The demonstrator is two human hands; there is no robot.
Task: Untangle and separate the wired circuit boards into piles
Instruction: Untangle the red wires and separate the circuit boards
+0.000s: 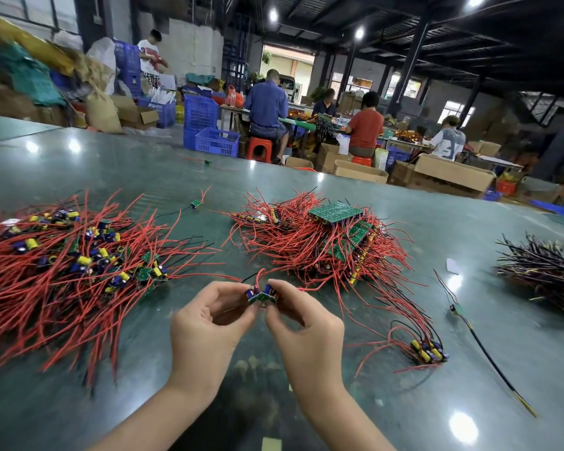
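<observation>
Both my hands meet above the table's near middle. My left hand (209, 323) and my right hand (302, 323) each pinch one end of a pair of small green circuit boards (261, 295) with blue capacitors, folded into a V. Red wires run from these boards back to the tangled heap (319, 242) of red-wired boards in the centre, topped by a flat green panel (335, 212). A wide pile of separated boards (62, 265) with red wires lies at the left. A small bundle of boards (428, 349) sits right of my right hand.
A dark-wired heap (547, 271) lies at the far right, and a single board on a long black wire (489, 356) near it. Two stray boards (196, 203) rest further back on the glossy green table (274, 402). Seated people, blue crates and cardboard boxes stand beyond the table's far edge.
</observation>
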